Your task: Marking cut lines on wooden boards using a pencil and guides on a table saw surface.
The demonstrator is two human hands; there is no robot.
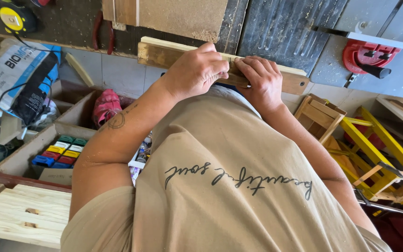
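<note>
I look down over my beige shirt (pixel 239 186). My left hand (pixel 194 71) and my right hand (pixel 262 81) meet in front of my body. Both are closed on a long wooden strip (pixel 157 52) that lies crosswise. The strip has a pale upper edge and a darker brown face, and its right end (pixel 297 83) sticks out past my right hand. My left fingers curl over the top of the strip, and my right fingertips press on it beside them. The middle of the strip is hidden by my hands.
A yellow tape measure (pixel 12 18) and red-handled pliers (pixel 103 30) lie on the dark bench at the top left. Below are a printed sack (pixel 10 70), a wooden box of coloured blocks (pixel 61 151), a pale plank (pixel 19 214), a yellow wooden frame (pixel 374 154) and a red tool (pixel 369 56).
</note>
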